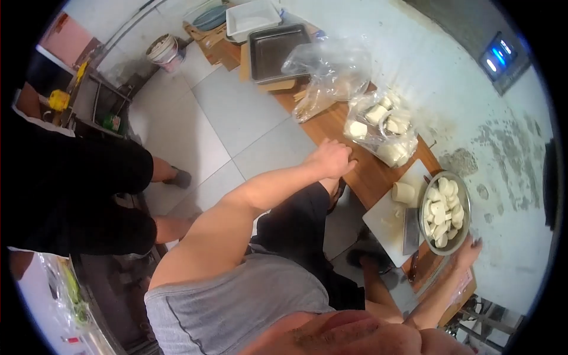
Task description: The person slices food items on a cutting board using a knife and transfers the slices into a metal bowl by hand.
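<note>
My left hand [331,158] is above the near edge of the wooden table, its fingers curled in and nothing visible in them. Just beyond it lies a clear plastic bag [384,127] of pale chunks. My right hand [467,251] grips the near rim of a round metal bowl [465,198]; its thumb is hard to make out. Pale, oval slices [442,210] fill the bowl. Beside it, a white cutting board [378,222] carries a pale cylindrical piece [403,192] and some scraps. A cleaver [411,231] rests on the board, its dark handle towards me.
Farther along the wooden table [367,171] are a crumpled plastic bag [331,74], a dark rectangular tray [278,53] and a white bin [252,21]. A bucket [165,52] stands on the tiled floor. Another person in dark shorts [89,183] is at the left. A wall borders the table.
</note>
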`<action>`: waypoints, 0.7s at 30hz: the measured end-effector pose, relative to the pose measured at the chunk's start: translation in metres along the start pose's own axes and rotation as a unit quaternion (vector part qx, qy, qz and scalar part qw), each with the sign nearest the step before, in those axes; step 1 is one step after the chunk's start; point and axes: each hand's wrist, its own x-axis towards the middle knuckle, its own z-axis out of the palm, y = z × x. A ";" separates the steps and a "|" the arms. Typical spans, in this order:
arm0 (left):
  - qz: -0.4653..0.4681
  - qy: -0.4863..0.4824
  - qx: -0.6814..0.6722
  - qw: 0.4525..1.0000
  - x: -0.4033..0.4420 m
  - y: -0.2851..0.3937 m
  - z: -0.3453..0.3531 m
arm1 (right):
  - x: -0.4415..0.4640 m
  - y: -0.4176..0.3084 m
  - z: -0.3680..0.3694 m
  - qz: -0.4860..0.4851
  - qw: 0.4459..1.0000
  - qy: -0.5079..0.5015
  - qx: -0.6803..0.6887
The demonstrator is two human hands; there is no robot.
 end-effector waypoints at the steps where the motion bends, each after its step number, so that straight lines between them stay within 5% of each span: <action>1: 0.006 -0.003 0.000 1.000 0.001 0.001 -0.002 | 0.019 -0.020 0.013 -0.034 0.999 -0.029 -0.008; 3: -0.011 -0.010 -0.013 1.000 0.001 0.000 -0.009 | 0.070 -0.039 0.055 -0.088 0.995 -0.036 -0.009; 8: -0.021 0.036 -0.032 0.999 0.002 0.003 -0.005 | 0.095 -0.243 0.081 -0.295 0.955 0.001 -0.014; 14: -0.025 0.058 -0.027 0.998 0.004 -0.013 0.006 | 0.122 -0.402 0.081 -0.248 0.946 -0.029 -0.207; 19: -0.022 0.047 -0.031 0.998 0.008 -0.013 0.002 | 0.163 -0.410 0.112 -0.312 0.921 0.057 -0.226; 21: -0.022 0.042 -0.026 0.999 0.010 -0.012 0.003 | 0.166 -0.417 0.113 -0.272 0.927 0.005 -0.259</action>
